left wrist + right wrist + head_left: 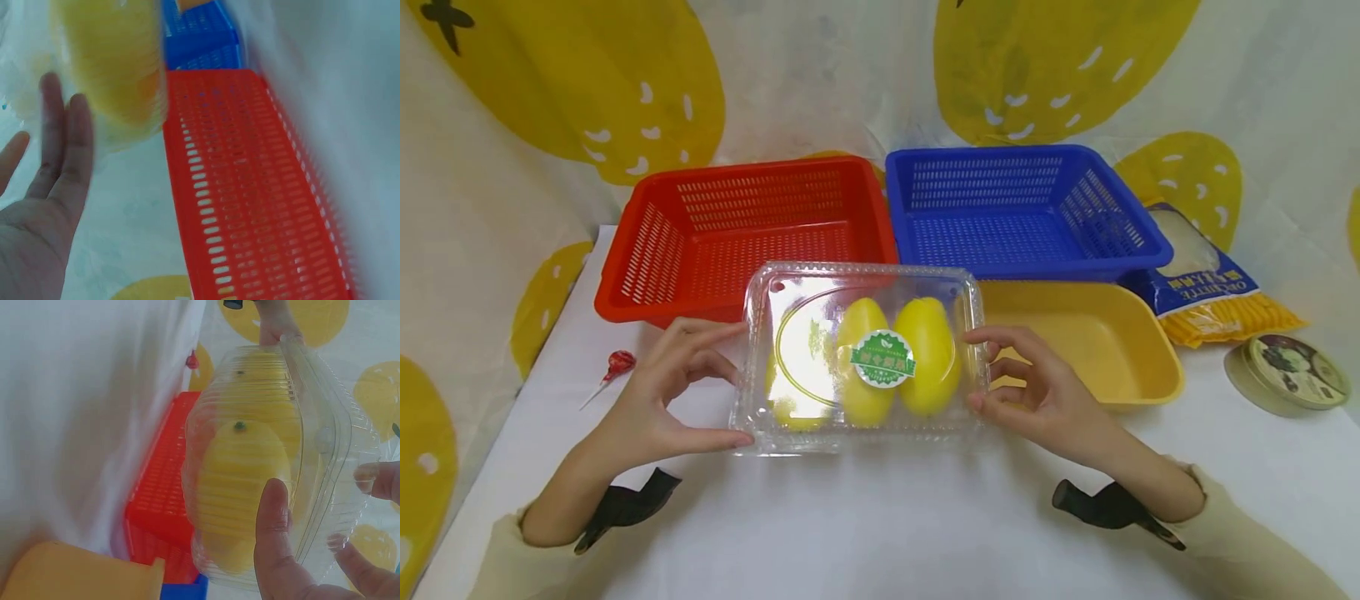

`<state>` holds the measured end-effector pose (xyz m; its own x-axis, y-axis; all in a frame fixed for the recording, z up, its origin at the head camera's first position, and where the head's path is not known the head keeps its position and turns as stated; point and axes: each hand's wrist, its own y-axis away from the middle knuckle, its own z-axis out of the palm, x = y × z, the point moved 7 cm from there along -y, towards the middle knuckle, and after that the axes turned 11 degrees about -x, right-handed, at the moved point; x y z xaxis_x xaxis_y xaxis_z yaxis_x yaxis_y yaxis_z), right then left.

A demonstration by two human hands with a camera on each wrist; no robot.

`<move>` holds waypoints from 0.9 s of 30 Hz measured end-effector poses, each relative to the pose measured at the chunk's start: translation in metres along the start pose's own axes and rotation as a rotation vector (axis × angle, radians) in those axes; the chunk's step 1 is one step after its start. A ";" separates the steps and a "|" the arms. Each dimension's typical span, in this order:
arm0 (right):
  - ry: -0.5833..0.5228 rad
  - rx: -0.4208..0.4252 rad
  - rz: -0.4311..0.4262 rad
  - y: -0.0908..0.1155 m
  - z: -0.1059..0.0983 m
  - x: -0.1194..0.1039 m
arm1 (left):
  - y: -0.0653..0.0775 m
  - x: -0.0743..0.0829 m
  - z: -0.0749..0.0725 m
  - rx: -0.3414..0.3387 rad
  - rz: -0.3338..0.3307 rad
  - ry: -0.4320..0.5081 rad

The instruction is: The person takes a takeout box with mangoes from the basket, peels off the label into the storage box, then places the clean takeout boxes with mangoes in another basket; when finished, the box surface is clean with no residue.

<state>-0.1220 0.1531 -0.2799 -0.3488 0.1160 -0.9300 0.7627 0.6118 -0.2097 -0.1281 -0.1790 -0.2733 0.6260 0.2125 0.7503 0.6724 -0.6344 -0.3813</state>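
A clear plastic clamshell box (820,417) is held up in front of the baskets, with yellow mango-like fruits (925,358) inside. A round green and white label (882,360) is stuck on its lid. My left hand (662,400) grips the box's left end between thumb and fingers. At the opposite end, my right hand (1037,392) pinches the box, its thumb against one face in the right wrist view. The left wrist view shows my left hand's fingers (76,144) beside the box, which is blurred there.
Behind the box stand a red basket (640,200) and a blue basket (1030,271). A yellow basin (1075,333) is at the right, near a blue and orange bag (1210,292) and a round tin (1288,375). A red lollipop (620,363) lies at the left.
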 end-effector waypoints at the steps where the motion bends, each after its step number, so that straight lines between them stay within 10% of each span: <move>1: 0.000 -0.005 0.006 0.000 0.001 0.002 | 0.001 -0.001 0.001 -0.021 -0.014 -0.018; 27: 0.090 -0.073 0.083 -0.005 0.019 0.033 | 0.022 -0.025 0.015 -0.106 -0.208 -0.061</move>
<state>-0.1269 0.1394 -0.3154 -0.3358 0.2361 -0.9119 0.7507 0.6518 -0.1077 -0.1229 -0.1873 -0.3085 0.5027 0.3893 0.7718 0.7462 -0.6462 -0.1600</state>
